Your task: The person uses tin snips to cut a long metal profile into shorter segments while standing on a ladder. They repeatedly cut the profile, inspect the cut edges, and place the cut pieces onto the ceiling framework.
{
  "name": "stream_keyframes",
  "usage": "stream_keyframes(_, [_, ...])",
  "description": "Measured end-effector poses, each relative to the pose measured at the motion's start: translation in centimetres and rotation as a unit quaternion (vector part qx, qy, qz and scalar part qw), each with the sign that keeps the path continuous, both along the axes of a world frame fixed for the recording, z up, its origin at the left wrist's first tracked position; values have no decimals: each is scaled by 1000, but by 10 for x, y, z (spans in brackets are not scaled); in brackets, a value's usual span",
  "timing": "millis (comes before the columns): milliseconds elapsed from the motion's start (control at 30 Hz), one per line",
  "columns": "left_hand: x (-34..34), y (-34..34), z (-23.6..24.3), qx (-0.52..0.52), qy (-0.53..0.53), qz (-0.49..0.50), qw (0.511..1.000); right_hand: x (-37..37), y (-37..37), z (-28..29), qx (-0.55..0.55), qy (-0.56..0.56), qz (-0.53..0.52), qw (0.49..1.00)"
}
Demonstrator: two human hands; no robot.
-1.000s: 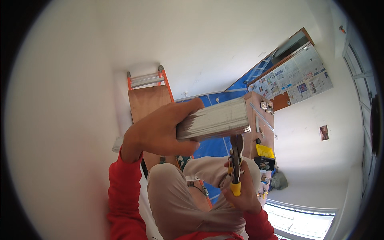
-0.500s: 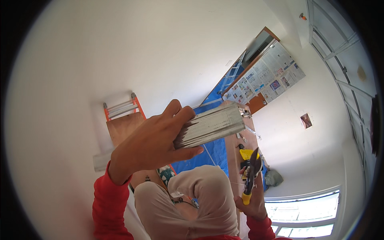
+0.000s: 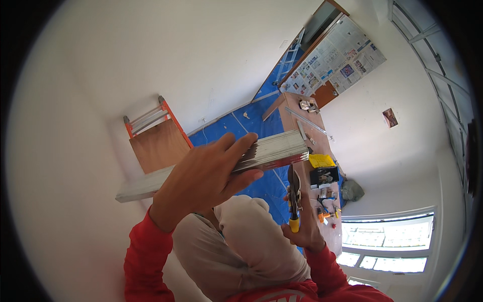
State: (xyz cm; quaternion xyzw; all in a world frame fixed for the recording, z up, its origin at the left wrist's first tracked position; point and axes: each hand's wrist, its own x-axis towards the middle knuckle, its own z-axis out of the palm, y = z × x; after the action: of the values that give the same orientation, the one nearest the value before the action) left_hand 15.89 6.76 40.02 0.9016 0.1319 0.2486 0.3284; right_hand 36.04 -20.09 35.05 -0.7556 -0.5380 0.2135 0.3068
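My left hand (image 3: 198, 176) is wrapped over a long, pale grey-white grooved strip (image 3: 276, 150), its thumb below and fingers on top. The strip slants across in front of me, its far end rising to the right and its other end (image 3: 136, 189) showing past my left wrist. Whether it is metal or wood I cannot tell. In my right hand (image 3: 308, 229) is a pair of snips (image 3: 295, 196) with dark jaws and yellow on the grip. The jaws point up, just below the strip's right end; I cannot make out any contact.
A long wooden bench (image 3: 297, 118) on the right holds a yellow case (image 3: 321, 161), a black box (image 3: 322, 177) and several tools. Blue sheeting (image 3: 231, 126) covers the floor. An orange ladder (image 3: 173, 118) with a plywood board (image 3: 160, 146) is at left. Newspaper (image 3: 347, 55) covers a door.
My right hand has brought the snips left and up, closer to the strip. The strip has tilted, showing more of its lower edge. My view has shifted, revealing more of the bench.
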Motion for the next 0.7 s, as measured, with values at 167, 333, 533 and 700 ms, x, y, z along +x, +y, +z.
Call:
stream_keyframes(167, [4, -1, -7, 13, 21, 7, 1000, -2, 3, -4, -13, -1, -4, 1000])
stream_keyframes(333, [5, -6, -6, 10, 34, 24, 999, -2, 7, -5, -19, 33, 4, 999])
stream_keyframes(533, [7, -6, -9, 14, 30, 31, 999, 2, 11, -8, -4, 26, 17, 1000])
stream_keyframes(700, [8, -7, -13, 12, 28, 40, 999, 4, 16, -11, -2, 56, 13, 998])
